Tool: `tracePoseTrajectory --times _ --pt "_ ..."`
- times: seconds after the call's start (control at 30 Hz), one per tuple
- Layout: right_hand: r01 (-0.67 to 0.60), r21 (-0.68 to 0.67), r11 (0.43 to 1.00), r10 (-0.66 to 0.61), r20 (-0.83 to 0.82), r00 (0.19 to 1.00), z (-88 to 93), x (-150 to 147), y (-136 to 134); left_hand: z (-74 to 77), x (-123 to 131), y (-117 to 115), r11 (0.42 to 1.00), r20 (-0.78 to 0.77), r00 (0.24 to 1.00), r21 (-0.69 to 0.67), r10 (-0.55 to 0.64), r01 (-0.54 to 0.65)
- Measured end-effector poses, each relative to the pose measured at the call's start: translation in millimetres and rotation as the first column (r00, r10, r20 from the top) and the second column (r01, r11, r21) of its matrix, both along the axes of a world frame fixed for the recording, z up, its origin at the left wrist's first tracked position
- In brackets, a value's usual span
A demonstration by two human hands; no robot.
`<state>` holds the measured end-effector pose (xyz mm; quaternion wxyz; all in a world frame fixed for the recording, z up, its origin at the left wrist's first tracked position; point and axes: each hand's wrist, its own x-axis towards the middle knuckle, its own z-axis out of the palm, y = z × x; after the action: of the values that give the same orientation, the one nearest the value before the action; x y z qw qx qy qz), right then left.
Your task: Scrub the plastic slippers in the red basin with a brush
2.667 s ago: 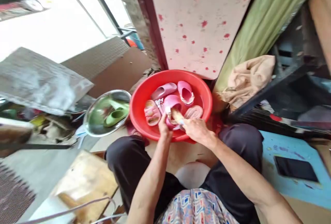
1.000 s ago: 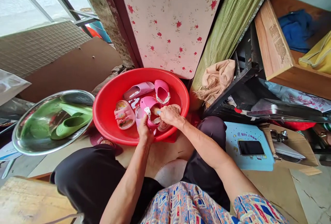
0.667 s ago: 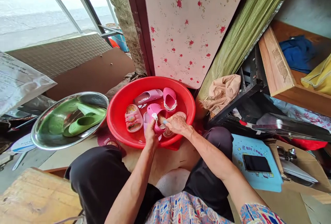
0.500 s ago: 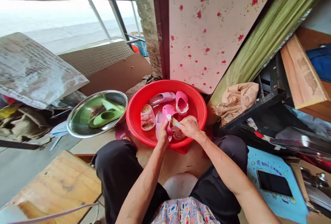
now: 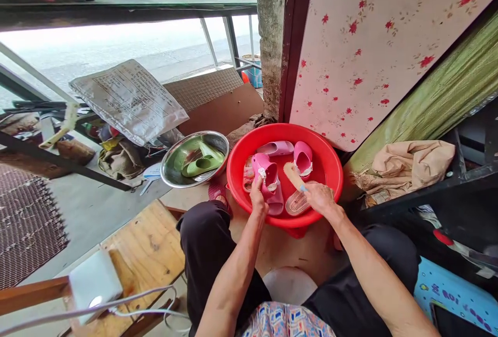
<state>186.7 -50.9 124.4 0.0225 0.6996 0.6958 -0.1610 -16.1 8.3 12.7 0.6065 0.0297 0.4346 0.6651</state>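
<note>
Pink slipper [image 5: 267, 171] clenched in the left hand [image 5: 257, 197], held inside the basin; right hand [image 5: 321, 197] grasps a tan-bristled scrub brush [image 5: 291, 175] just above a ribbed slipper sole [image 5: 298, 203]. Red plastic basin [image 5: 286, 130] also holds further pink slippers [image 5: 302, 159]. Steel bowl [image 5: 171, 176] of green slippers [image 5: 198, 167] stands just beside it.

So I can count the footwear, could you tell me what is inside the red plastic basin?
Pink plastic slippers lie there; the left hand grips one pink slipper, hiding part of another, and the right hand holds a pale wooden brush.
</note>
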Motion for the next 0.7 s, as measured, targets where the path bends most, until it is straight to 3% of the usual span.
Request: tracePoseTrajectory --times 0.1,0.17,0.3,0.43,0.57,0.7 --pt "-0.041 0.003 0.999 0.041 0.053 0.998 -31.4 -25.3 10.2 11.7 -2.4 -6.0 0.997 0.131 0.99 -0.05 -0.053 0.06" --pt "0.003 -0.013 1.0 -0.002 0.034 0.999 -42.9 -33.5 15.7 18.9 -4.3 -11.3 0.992 0.188 0.977 -0.063 -0.097 0.11" --pt "0.049 -0.004 0.999 -0.049 0.002 0.999 -39.3 -19.8 16.5 25.4 -6.1 -18.5 0.992 0.277 0.955 -0.03 -0.107 0.12" --pt "0.11 0.149 0.983 -0.088 -0.144 0.986 -30.4 10.6 -7.9 23.4 -5.9 -19.2 0.988 0.406 0.902 0.015 -0.149 0.157" --pt "0.062 0.294 0.954 0.039 -0.326 0.945 -40.3 27.7 -33.4 18.0 -3.9 -20.0 0.966 0.498 0.832 0.05 -0.243 0.252" --pt "0.052 0.354 0.934 0.032 -0.227 0.973 -46.9 29.3 -21.5 17.1 0.6 -27.0 0.954 0.533 0.803 0.027 -0.266 0.298"
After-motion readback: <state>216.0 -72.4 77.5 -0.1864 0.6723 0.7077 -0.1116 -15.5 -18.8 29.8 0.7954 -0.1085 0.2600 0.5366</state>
